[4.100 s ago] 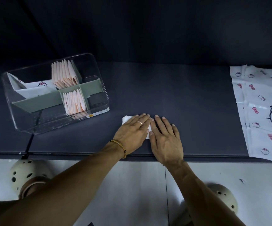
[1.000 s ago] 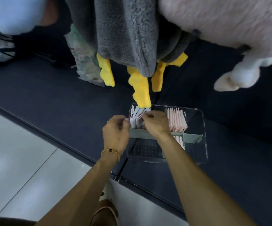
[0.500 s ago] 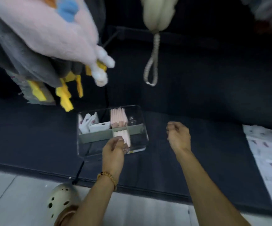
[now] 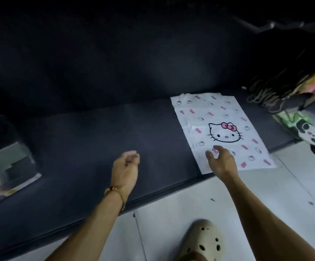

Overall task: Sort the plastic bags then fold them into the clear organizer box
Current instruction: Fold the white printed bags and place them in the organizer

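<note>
Because the long dark padded surface (image 4: 96,132) runs along the edge of the pale tiled floor (image 4: 171,223), it serves here as a low tabletop, carrying everything within a bent-over reach of the person standing at it. Spread flat on its right part lies the stack of white plastic bags printed with a cat face and pink bows (image 4: 226,117), the near corner overhanging the edge toward the floor; lying unfolded and smoothed out like that, the top sheet is probably easy to peel off for folding. At the far left, blurred, stands the clear plastic organizer box with a grey-green divider (image 4: 7,162), well apart from the bags, with something pale pink showing in its near compartment; I judge it is parked there to leave a bare stretch of tabletop between for the folding. At the far right some soft items hang or lie, among them a black-and-white panda toy (image 4: 311,140).

The right hand (image 4: 221,161) is over the near part of the top bag, fingers spread and relaxed, its grip released; whether the fingertips touch the plastic I cannot tell. It looks placed to take the next bag. The left hand (image 4: 126,166) hovers over bare tabletop between box and bags, fingers loosely curled, holding nothing. A beaded bracelet (image 4: 117,194) circles its wrist.
</note>
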{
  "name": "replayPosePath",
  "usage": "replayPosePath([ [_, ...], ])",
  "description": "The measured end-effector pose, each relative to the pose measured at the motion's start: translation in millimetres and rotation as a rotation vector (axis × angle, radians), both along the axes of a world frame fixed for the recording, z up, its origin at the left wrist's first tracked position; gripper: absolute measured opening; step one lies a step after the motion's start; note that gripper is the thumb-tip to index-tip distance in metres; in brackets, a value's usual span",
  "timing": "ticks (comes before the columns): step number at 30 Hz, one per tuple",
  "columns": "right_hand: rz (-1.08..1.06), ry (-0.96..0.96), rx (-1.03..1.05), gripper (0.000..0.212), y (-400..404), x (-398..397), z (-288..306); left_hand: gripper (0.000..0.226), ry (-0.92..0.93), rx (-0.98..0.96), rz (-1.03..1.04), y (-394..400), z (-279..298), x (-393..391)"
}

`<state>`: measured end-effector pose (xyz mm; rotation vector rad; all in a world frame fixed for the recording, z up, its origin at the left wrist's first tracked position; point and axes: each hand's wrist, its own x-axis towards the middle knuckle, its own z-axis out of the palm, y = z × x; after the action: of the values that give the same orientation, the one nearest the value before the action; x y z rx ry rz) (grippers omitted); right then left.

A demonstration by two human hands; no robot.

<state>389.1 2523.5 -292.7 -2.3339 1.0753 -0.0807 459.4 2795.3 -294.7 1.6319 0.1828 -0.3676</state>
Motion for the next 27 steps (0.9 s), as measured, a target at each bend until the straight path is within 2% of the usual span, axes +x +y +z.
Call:
replayPosePath([
  [3, 0.151, 0.095, -0.126, 0.069, -39, -2, -18, 0.012, -0.022, 0.051, -0.065, -33, -8, 4],
  [5, 0.217, 0.205, -0.152, 0.074, -55, 0, -30, 0.011, -0.035, 0.080, -0.094, -48, -12, 5],
  [7, 0.260, 0.265, -0.203, 0.057, -60, -1, -40, 0.011, -0.040, 0.103, -0.111, -58, -15, 5],
  [9, 0.275, 0.186, -0.325, 0.035, -56, -3, -47, 0.011, -0.038, 0.127, -0.130, -66, -18, 4],
  [12, 0.234, 0.063, -0.402, 0.020, -46, -5, -47, 0.012, -0.034, 0.142, -0.173, -74, -21, -1],
  [15, 0.261, -0.077, -0.335, 0.018, -35, -3, -38, 0.012, -0.031, 0.154, -0.212, -77, -22, -7],
  [18, 0.428, -0.238, -0.212, 0.030, -2, 0, -23, 0.024, -0.035, 0.172, -0.234, -79, -19, -9],
  [20, 0.529, -0.301, -0.098, 0.029, 35, 4, -17, 0.031, -0.011, 0.153, -0.231, -76, -14, -5],
  [22, 0.618, -0.313, -0.016, 0.026, 75, 7, -20, 0.030, 0.025, 0.112, -0.214, -66, -10, 0],
  [24, 0.650, -0.337, 0.032, 0.028, 110, 6, -22, 0.025, 0.026, 0.176, -0.173, -49, -15, 6],
  [26, 0.657, -0.379, 0.076, 0.024, 133, 2, -20, 0.017, 0.027, 0.264, -0.060, -27, -21, 12],
  [27, 0.685, -0.341, 0.079, 0.027, 141, 0, -20, 0.012, 0.045, 0.272, 0.017, -15, -24, 15],
])
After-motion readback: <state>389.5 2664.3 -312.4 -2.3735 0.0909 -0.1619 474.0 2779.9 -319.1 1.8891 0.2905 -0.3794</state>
